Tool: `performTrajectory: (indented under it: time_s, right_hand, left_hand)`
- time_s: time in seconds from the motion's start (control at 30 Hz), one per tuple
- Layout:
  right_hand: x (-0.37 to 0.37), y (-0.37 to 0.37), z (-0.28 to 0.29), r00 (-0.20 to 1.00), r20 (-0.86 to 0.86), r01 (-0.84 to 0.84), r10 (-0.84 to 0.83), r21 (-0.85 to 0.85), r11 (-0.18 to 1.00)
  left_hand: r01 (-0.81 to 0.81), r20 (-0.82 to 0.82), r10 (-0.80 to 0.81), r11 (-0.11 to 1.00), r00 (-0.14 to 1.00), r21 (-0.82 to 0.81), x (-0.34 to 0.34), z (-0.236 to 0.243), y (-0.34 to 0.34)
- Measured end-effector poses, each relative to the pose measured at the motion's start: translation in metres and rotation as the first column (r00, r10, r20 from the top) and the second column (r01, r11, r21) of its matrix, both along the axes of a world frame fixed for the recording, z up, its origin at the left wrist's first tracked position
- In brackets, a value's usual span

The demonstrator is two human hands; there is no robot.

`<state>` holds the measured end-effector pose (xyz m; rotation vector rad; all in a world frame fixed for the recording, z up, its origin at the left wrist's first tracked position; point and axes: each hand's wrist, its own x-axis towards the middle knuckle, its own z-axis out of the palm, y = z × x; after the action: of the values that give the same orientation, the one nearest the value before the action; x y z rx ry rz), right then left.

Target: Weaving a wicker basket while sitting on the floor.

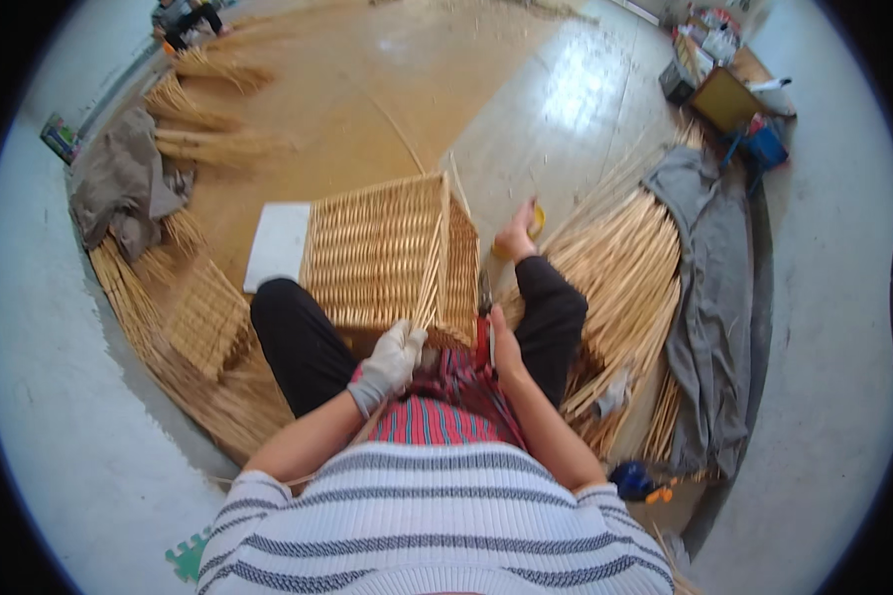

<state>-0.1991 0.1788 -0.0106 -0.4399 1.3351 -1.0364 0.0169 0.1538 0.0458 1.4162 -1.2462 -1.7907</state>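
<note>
A square woven wicker basket [367,253] lies in front of me by my knees, with a white board [273,248] at its left end. My left hand [392,352], in a white glove, is closed round pale willow strands [427,293] at the basket's near right part. My bare right hand [501,342] grips red-handled shears [484,322], their metal jaws pointing away from me beside the basket's right side. My bare foot [516,233] rests beyond them, by a yellow object [536,217] that I cannot make out.
Willow bundles [615,288] and grey cloth [700,327] lie at right; more strands [213,139], brown cloth [119,178] and another woven piece [208,322] at left. A person [184,20] sits at back left. Clutter with a blue bucket [759,144] stands at back right.
</note>
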Motion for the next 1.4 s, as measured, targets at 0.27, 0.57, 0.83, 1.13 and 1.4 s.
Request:
performTrajectory:
  time_s: [0.27,0.57,0.83,1.13,1.4]
  right_hand:
    - [-0.012,0.043,0.060,0.953,0.252,-0.177,0.165,0.025,0.984]
    - [-0.050,0.051,0.121,0.513,0.698,-0.792,0.500,0.160,0.589]
    - [-0.037,0.028,0.104,0.595,0.646,-0.771,0.479,0.288,0.568]
    - [-0.025,0.019,0.122,0.748,0.489,-0.644,0.449,0.369,0.671]
    - [-0.034,0.001,0.113,0.784,0.371,-0.611,0.497,0.320,0.725]
  left_hand:
    - [0.292,0.031,-0.294,0.955,0.955,0.050,0.027,0.038,0.041]
    - [0.512,0.038,-0.526,0.841,0.850,0.175,0.058,0.045,-0.009]
    - [0.565,0.102,-0.637,0.737,0.764,0.373,0.055,0.086,-0.035]
    - [0.581,0.229,-0.701,0.697,0.676,0.421,0.054,0.101,-0.058]
    - [0.570,0.340,-0.673,0.739,0.657,0.360,0.061,0.116,-0.080]
